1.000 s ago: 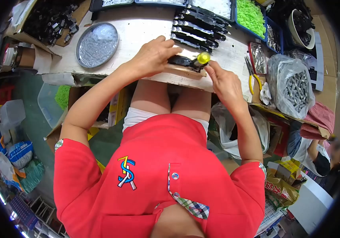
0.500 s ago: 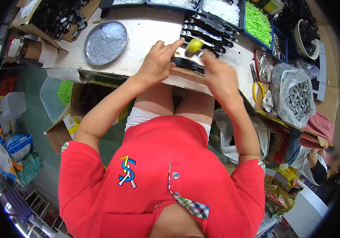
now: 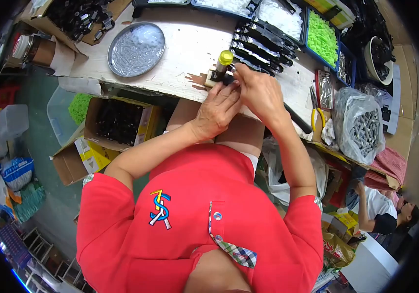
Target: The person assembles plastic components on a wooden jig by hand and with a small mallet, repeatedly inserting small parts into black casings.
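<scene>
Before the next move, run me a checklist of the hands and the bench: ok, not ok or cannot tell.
1. Right hand on the yellow-headed tool: ok; its fingers look curled in a grip just beside the head.
2. Left hand clear of that tool: not ok; its fingertips look close beneath the head.
3. Work under the tool seated squarely: cannot tell; hands and tool hide most of it.
4. Pliers out of the way: ok; they lie to the right, apart from both hands.
5. Grey dish away from the work: ok; it sits on the bench to the left.
</scene>
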Demonstrator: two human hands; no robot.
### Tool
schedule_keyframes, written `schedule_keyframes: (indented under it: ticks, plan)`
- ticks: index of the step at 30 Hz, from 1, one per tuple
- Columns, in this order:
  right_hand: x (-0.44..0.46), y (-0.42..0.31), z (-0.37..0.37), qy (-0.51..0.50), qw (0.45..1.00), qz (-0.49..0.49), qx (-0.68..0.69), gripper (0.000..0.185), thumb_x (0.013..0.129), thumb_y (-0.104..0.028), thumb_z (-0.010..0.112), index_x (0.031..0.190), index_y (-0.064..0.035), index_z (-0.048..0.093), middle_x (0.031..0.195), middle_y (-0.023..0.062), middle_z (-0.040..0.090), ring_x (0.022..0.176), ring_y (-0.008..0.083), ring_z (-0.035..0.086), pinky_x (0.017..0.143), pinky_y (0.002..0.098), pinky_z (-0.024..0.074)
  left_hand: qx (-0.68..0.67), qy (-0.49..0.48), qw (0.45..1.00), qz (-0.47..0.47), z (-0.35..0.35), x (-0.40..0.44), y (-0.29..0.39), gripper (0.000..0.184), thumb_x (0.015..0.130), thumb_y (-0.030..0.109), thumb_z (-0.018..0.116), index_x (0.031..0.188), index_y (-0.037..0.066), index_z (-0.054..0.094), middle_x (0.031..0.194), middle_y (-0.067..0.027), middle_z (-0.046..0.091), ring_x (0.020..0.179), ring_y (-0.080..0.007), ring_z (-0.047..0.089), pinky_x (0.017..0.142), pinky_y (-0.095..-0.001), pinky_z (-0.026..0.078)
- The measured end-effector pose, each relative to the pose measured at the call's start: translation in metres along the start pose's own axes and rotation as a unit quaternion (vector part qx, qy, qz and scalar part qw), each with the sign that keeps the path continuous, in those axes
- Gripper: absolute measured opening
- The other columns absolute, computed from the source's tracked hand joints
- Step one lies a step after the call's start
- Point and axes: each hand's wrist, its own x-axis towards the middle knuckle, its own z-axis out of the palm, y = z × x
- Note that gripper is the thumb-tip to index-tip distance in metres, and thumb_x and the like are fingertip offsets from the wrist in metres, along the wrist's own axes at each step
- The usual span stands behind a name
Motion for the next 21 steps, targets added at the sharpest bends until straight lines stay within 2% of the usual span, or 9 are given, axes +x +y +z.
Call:
schedule_keyframes:
  ticks: [4, 5, 8, 9, 10, 12, 15, 18, 21]
  plan:
    - [0.001, -0.007, 0.002, 0.173, 0.975, -0.027, 0.137, 0.012, 0.082, -0.017, 0.049, 0.087, -0.0058, 0.051, 0.069, 0.0163, 0.060, 0.062, 0.0347, 0.059, 0.054, 0.0439, 0.0451, 0.036, 0.030, 0.999, 0.022, 0.000, 0.000, -0.001, 0.033, 0.072, 0.005, 0.050, 0.103, 0.000, 0.057, 0.111, -0.0154, 0.055, 0.112, -0.0276, 0.047, 0.098, -0.0430, 0.028]
    - [0.003, 0.001, 0.004, -0.029, 0.999, 0.021, -0.009, 0.020, 0.085, -0.022, 0.050, 0.101, -0.0106, 0.056, 0.076, 0.0177, 0.061, 0.068, 0.0358, 0.059, 0.058, 0.0443, 0.0450, 0.012, 0.025, 1.000, 0.013, -0.001, 0.001, -0.002, 0.033, 0.071, 0.005, 0.050, 0.103, 0.000, 0.058, 0.111, -0.0145, 0.055, 0.111, -0.0268, 0.048, 0.097, -0.0426, 0.029]
    - [-0.001, 0.010, 0.000, -0.007, 0.999, 0.053, -0.010, 0.020, 0.085, -0.022, 0.050, 0.101, -0.0120, 0.056, 0.075, 0.0174, 0.061, 0.067, 0.0360, 0.058, 0.058, 0.0442, 0.0446, -0.034, 0.037, 0.998, 0.041, -0.006, 0.016, -0.015, 0.032, 0.070, 0.005, 0.051, 0.101, 0.002, 0.059, 0.107, -0.0126, 0.056, 0.102, -0.0245, 0.052, 0.088, -0.0385, 0.032]
    - [-0.009, 0.021, 0.004, 0.078, 0.996, 0.036, -0.004, 0.017, 0.084, -0.020, 0.050, 0.096, -0.0106, 0.057, 0.072, 0.0135, 0.062, 0.064, 0.0314, 0.060, 0.054, 0.0416, 0.0463, -0.039, 0.031, 0.998, 0.047, -0.013, 0.021, -0.019, 0.031, 0.069, 0.006, 0.052, 0.100, 0.004, 0.059, 0.106, -0.0120, 0.057, 0.102, -0.0239, 0.052, 0.085, -0.0371, 0.032]
    - [-0.019, 0.027, 0.000, 0.128, 0.989, 0.058, 0.035, 0.018, 0.084, -0.019, 0.052, 0.098, -0.0113, 0.058, 0.073, 0.0124, 0.062, 0.065, 0.0308, 0.060, 0.055, 0.0404, 0.0463, -0.002, 0.033, 0.999, 0.032, -0.016, 0.027, -0.024, 0.029, 0.069, 0.005, 0.054, 0.097, 0.007, 0.060, 0.101, -0.0084, 0.057, 0.097, -0.0214, 0.052, 0.082, -0.0358, 0.031]
    - [-0.038, 0.046, -0.004, 0.251, 0.964, 0.062, 0.067, 0.018, 0.083, -0.018, 0.055, 0.099, -0.0120, 0.061, 0.074, 0.0105, 0.062, 0.065, 0.0293, 0.059, 0.056, 0.0377, 0.0452, -0.052, 0.007, 0.999, 0.009, -0.014, 0.033, -0.044, 0.029, 0.069, 0.005, 0.056, 0.097, 0.009, 0.059, 0.097, -0.0076, 0.056, 0.093, -0.0218, 0.052, 0.082, -0.0368, 0.031]
    - [-0.075, 0.071, -0.015, 0.210, 0.959, 0.160, -0.107, 0.018, 0.084, -0.020, 0.054, 0.099, -0.0131, 0.060, 0.069, 0.0094, 0.058, 0.064, 0.0273, 0.058, 0.054, 0.0384, 0.0434, -0.088, -0.008, 0.993, 0.082, -0.020, 0.045, -0.055, 0.029, 0.068, 0.004, 0.060, 0.097, 0.007, 0.058, 0.091, -0.0076, 0.055, 0.086, -0.0235, 0.051, 0.077, -0.0362, 0.034]
    - [-0.099, 0.095, -0.005, 0.169, 0.947, 0.222, -0.159, 0.019, 0.083, -0.017, 0.054, 0.101, -0.0141, 0.058, 0.072, 0.0088, 0.054, 0.068, 0.0281, 0.055, 0.057, 0.0396, 0.0427, -0.127, 0.003, 0.986, 0.111, -0.027, 0.066, -0.056, 0.030, 0.066, 0.003, 0.063, 0.096, 0.005, 0.059, 0.089, -0.0072, 0.054, 0.082, -0.0246, 0.052, 0.074, -0.0352, 0.036]
    - [-0.106, 0.120, 0.015, 0.205, 0.946, 0.181, -0.175, 0.022, 0.081, -0.011, 0.053, 0.102, -0.0133, 0.058, 0.077, 0.0091, 0.054, 0.072, 0.0275, 0.054, 0.060, 0.0394, 0.0420, -0.115, 0.053, 0.983, 0.131, -0.028, 0.107, -0.055, 0.024, 0.069, 0.004, 0.060, 0.093, 0.008, 0.059, 0.087, -0.0064, 0.054, 0.081, -0.0231, 0.051, 0.076, -0.0356, 0.035]
